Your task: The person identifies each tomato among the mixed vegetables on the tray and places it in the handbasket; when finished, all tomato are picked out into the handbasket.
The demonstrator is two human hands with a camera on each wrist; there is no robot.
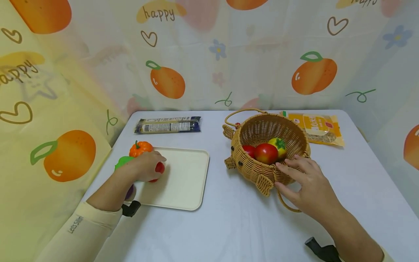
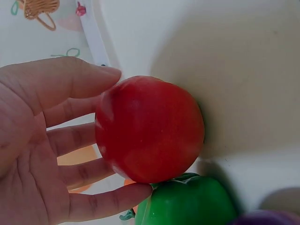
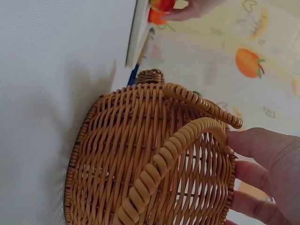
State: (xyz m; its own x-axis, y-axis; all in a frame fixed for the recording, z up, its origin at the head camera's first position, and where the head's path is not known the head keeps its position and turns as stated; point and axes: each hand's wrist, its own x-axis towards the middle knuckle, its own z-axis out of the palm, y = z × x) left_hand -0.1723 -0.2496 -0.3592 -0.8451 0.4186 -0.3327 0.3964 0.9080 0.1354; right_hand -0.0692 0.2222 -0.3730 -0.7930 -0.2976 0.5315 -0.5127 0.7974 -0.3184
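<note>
In the left wrist view, my left hand holds a glossy round red fruit between thumb and fingers, over the left part of a cream tray. A green bell pepper lies against the fruit. An orange pumpkin-like piece sits behind the hand, and a purple piece is mostly hidden under the wrist. My right hand grips the near right rim of a wicker basket, thumb outside beside its handle. Inside are red fruits and a yellow-red one with a green top.
Behind the tray lies a long dark packet. A yellow packet rests at the back right, partly behind the basket. Printed curtains enclose the white table at the back and sides.
</note>
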